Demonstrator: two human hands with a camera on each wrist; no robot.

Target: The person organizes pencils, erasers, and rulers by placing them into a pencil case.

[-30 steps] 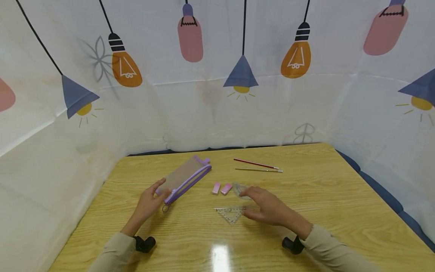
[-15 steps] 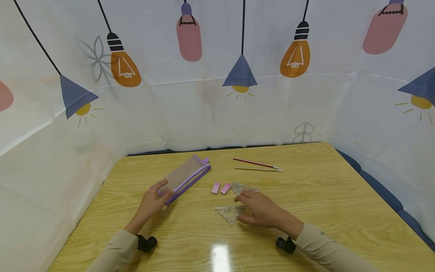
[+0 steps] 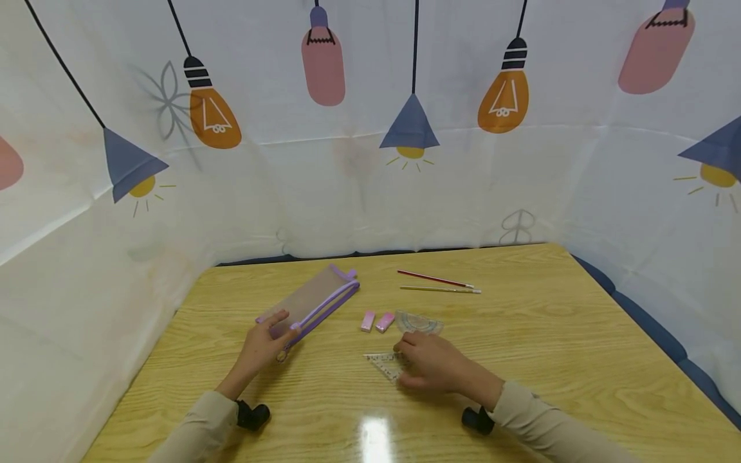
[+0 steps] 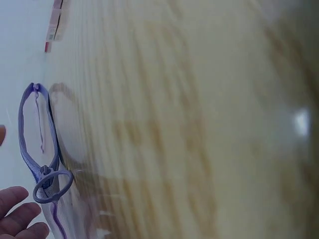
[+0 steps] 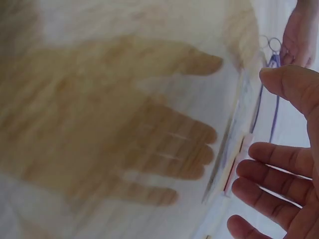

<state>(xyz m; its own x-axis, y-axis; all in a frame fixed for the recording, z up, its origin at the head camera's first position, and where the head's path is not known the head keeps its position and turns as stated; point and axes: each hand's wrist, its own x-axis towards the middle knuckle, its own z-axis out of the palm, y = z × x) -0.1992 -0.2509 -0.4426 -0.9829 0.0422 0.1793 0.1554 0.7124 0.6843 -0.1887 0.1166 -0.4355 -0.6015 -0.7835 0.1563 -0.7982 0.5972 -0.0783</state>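
A see-through pencil case [image 3: 312, 297] with purple edging lies slantwise on the table, its zipped mouth gaping. My left hand [image 3: 260, 350] is at the case's near end, thumb and fingers spread apart. In the left wrist view those fingers [image 4: 20, 216] are beside the zip's ring pull [image 4: 53, 186]. Over a clear triangular set square [image 3: 382, 365] reaches my right hand [image 3: 437, 365], covering its right part. The right wrist view shows the thumb well apart from loosely bent fingers [image 5: 271, 181]. Just beyond lies a clear protractor [image 3: 418, 323].
Two pink erasers [image 3: 384, 322] lie side by side left of the protractor. Farther back are a dark red pencil [image 3: 434, 278] and a gold pencil [image 3: 439, 289]. A curtain printed with lamps [image 3: 359, 193] stands behind the wooden table [image 3: 556, 334].
My right hand has shifted left and nearer to me, off the protractor and farther over the set square. The left hand has edged slightly right along the case's near end.
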